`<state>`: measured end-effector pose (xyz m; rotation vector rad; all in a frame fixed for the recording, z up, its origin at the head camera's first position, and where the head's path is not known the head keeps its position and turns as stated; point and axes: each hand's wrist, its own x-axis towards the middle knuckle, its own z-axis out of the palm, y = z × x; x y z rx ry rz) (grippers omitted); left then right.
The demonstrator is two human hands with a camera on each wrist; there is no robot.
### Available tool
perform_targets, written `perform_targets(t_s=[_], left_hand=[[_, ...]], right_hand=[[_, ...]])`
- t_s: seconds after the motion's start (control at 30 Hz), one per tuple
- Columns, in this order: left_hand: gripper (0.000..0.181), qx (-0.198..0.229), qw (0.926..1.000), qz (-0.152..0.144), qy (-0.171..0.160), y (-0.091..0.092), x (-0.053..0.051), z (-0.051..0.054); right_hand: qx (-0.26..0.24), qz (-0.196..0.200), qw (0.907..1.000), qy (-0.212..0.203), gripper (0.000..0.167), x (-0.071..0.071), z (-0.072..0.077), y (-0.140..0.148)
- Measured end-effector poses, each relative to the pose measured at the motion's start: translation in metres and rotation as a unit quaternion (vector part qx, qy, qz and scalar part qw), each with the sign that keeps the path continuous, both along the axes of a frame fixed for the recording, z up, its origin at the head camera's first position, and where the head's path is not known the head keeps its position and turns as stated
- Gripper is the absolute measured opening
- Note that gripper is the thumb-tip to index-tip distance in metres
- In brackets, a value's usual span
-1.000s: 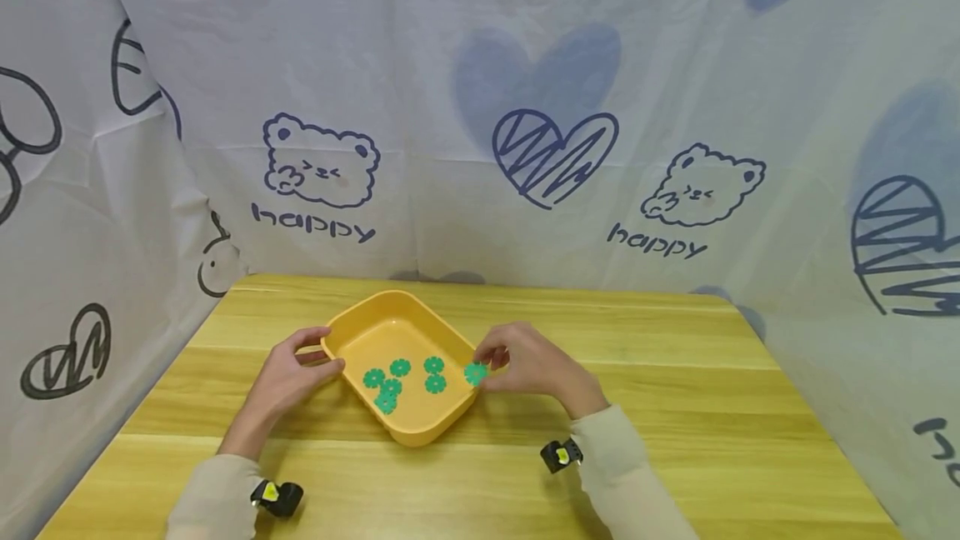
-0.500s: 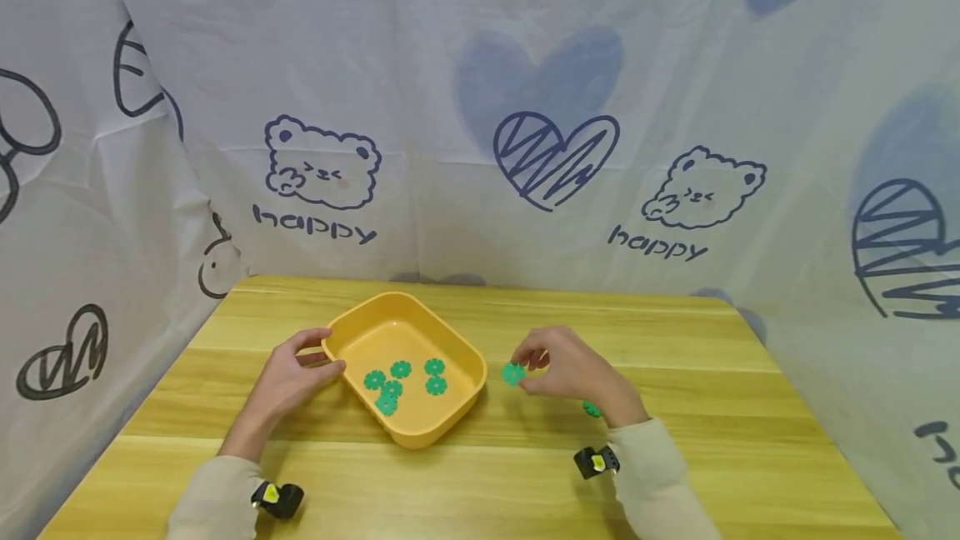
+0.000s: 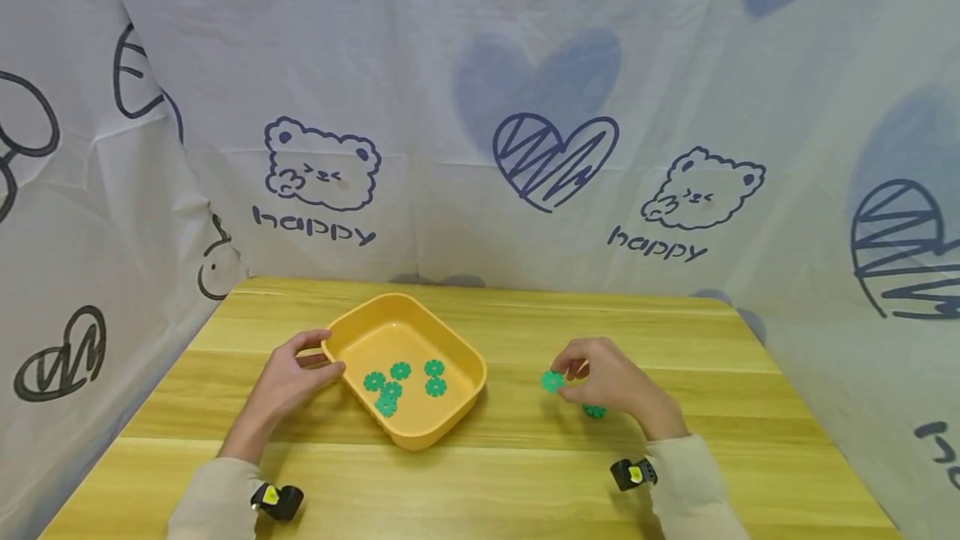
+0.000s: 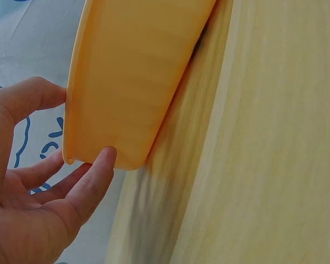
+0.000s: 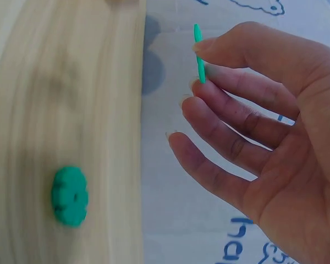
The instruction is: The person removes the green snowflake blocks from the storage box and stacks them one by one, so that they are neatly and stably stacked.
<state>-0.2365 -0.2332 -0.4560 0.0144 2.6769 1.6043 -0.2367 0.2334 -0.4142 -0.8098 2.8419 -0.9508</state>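
Note:
My left hand holds the yellow plastic bin at its left corner, with fingers and thumb against the outer wall and rim, as the left wrist view shows. Inside the bin lie several green flower-shaped discs. Right of the bin, my right hand pinches one green disc between thumb and fingertip; in the right wrist view that disc appears edge-on. Below this hand, a green disc piece lies on the table, partly hidden in the head view; it looks thick, maybe stacked.
The wood-grain table extends around the bin and both hands. A pale cloth with printed hearts and bears hangs behind the table and along its sides. Small black cameras are strapped to both wrists.
My right hand has carried the pinched green disc from the bin's right rim rightward over the table, near the disc piece lying there. The left hand and bin have stayed in place.

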Motion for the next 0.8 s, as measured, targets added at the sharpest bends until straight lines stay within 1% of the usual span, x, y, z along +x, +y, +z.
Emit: perform_targets(t_s=[0.2, 0.43, 0.8], left_hand=[[0.070, 0.001, 1.0000, 0.000, 0.001, 0.000, 0.001, 0.001], [0.070, 0.002, 1.0000, 0.001, 0.001, 0.001, 0.001, 0.002], [0.069, 0.003, 1.0000, 0.000, 0.001, 0.001, 0.001, 0.002]], right_hand=[[-0.004, -0.008, 0.9999, -0.007, 0.022, 0.003, -0.006, 0.019], [0.002, -0.021, 0.9997, -0.013, 0.021, 0.005, -0.018, 0.040], [0.013, -0.042, 0.9986, -0.028, 0.021, 0.004, -0.033, 0.056]])
